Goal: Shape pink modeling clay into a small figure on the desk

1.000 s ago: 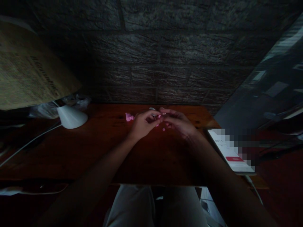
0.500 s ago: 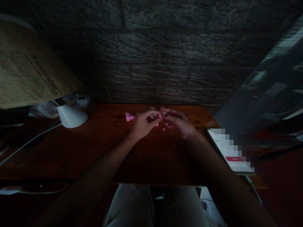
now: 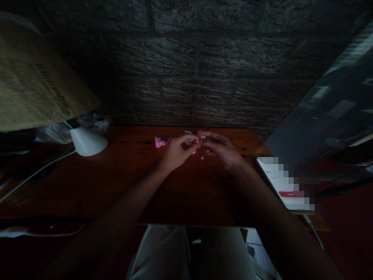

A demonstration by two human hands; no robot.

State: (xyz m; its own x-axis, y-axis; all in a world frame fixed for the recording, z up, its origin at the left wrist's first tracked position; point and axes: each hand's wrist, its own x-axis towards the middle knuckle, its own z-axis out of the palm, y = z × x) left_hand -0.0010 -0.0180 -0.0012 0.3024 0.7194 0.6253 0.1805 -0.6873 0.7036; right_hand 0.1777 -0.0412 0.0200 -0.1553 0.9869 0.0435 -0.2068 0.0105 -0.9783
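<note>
Over the far part of the wooden table, my left hand (image 3: 178, 151) is closed, thumb and fingertips pinching a small soft-looking pink piece (image 3: 197, 141), maybe clay. My right hand (image 3: 222, 148) meets it from the other side, its thumb and forefinger closed at the same piece; how much each hand bears of it is hard to see in the dim light. Left of my left hand lies a larger lumpy pink figure (image 3: 159, 142), partly hidden by the hand. Below the fingertips rests a tiny pink ball (image 3: 202, 158), with another pink bit (image 3: 194, 153) close by.
A lamp with a white base (image 3: 89, 142) and a brown paper shade (image 3: 43, 81) stands at the left, its cord crossing the table (image 3: 180, 194). A lit tablet or phone (image 3: 272, 175) lies at the right edge. A dark brick wall (image 3: 175, 58) rises behind.
Both hands stay almost in place, fingertips together at the pink piece, with only slight finger movement. The whole view has shifted a little.
</note>
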